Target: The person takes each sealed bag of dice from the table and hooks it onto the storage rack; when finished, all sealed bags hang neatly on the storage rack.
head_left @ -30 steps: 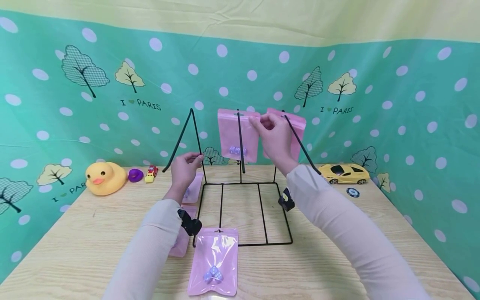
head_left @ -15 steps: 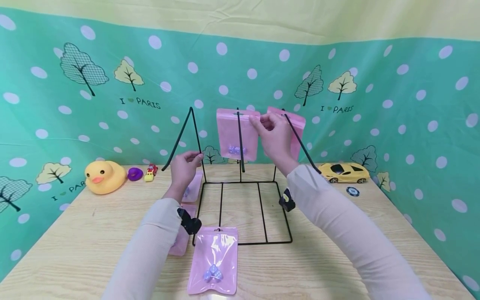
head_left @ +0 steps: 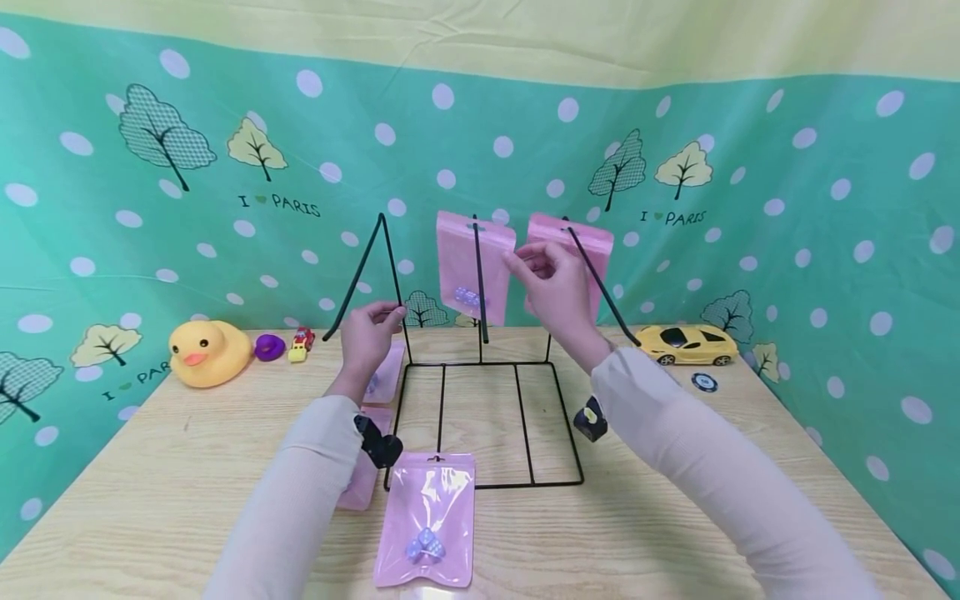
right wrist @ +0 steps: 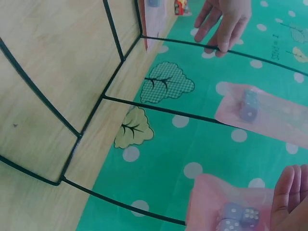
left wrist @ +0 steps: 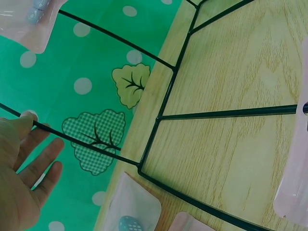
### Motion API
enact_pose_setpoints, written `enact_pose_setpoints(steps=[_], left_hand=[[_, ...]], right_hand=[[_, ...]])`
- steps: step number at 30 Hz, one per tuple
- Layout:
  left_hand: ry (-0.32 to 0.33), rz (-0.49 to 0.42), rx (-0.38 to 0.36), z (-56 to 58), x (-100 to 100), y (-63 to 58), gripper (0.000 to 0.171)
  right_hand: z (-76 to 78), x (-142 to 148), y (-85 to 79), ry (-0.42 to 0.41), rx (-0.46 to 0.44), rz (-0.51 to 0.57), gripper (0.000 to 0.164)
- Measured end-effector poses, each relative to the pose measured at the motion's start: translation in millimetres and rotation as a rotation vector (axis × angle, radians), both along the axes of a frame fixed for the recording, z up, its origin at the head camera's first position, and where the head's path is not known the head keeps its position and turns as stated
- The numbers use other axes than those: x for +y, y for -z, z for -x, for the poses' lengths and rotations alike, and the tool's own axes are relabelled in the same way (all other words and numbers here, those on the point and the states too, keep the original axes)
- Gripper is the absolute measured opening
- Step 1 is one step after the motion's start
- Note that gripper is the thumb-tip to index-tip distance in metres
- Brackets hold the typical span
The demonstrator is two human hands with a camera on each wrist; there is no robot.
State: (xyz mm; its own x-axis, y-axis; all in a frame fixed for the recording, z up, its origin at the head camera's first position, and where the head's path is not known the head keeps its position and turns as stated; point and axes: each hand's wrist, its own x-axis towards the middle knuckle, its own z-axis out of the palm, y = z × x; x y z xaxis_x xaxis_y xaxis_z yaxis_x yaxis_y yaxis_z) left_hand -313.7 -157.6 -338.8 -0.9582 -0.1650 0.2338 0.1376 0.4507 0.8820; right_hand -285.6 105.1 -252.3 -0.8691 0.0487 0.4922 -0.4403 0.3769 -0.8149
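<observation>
My left hand (head_left: 367, 337) pinches the left upright of a black wire rack (head_left: 480, 364); in the left wrist view its thumb and index finger close on the wire, the other fingers loose. On the rack's middle hook hangs a pink zip pouch (head_left: 468, 262) holding several light purple dice (right wrist: 249, 104), slightly tilted. My right hand (head_left: 558, 287) is beside that pouch's right edge, its fingers no longer visibly gripping it. Behind the right hand, another pink pouch (head_left: 570, 237) hangs from the right hook. No pouch is on the left hook (head_left: 356, 279).
A pink dice pouch (head_left: 425, 508) lies at the rack's front left; two more (head_left: 384, 375) lie along its left side. A yellow rubber duck (head_left: 210, 354), a purple duck (head_left: 268, 347) and a small toy car (head_left: 302, 344) stand left. A yellow car (head_left: 693, 344) and a chip (head_left: 704, 382) are right.
My right hand has shifted slightly down and right, away from the top of the middle pouch, which has turned and tilted a little. The left hand stays on the upright.
</observation>
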Motion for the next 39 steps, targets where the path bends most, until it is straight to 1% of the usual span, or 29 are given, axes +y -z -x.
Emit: enact_pose_setpoints(steps=[7, 11, 17, 23, 26, 32, 37, 39], left_hand=[[-0.012, -0.005, -0.013, -0.9, 0, 0.7, 0.032], [-0.027, 0.004, -0.003, -1.6, 1, 0.2, 0.031], [-0.043, 0.008, 0.002, -2.4, 1, 0.7, 0.032], [-0.051, 0.002, -0.009, -2.9, 0, 1.2, 0.034], [-0.051, -0.005, -0.014, -2.7, -1, 0.0, 0.035], [-0.033, -0.003, -0.022, -0.2, -1, -2.6, 0.036], [-0.011, -0.005, -0.024, 0.6, 0, -5.2, 0.036], [-0.005, -0.005, -0.024, 0.5, 1, -6.1, 0.036]], right_hand=[[-20.3, 5, 13.2, -0.068, -0.043, -0.016, 0.037], [-31.3, 6, 23.7, -0.093, -0.058, -0.027, 0.034], [-46.3, 7, 43.5, -0.154, -0.153, -0.024, 0.031], [-61.2, 5, 64.6, -0.246, -0.258, -0.059, 0.024], [-66.5, 4, 75.0, -0.294, -0.293, -0.086, 0.023], [-68.4, 1, 99.8, -0.367, -0.334, -0.170, 0.029], [-73.6, -2, 119.5, -0.439, -0.369, -0.277, 0.036], [-76.2, -3, 126.4, -0.472, -0.370, -0.322, 0.038]])
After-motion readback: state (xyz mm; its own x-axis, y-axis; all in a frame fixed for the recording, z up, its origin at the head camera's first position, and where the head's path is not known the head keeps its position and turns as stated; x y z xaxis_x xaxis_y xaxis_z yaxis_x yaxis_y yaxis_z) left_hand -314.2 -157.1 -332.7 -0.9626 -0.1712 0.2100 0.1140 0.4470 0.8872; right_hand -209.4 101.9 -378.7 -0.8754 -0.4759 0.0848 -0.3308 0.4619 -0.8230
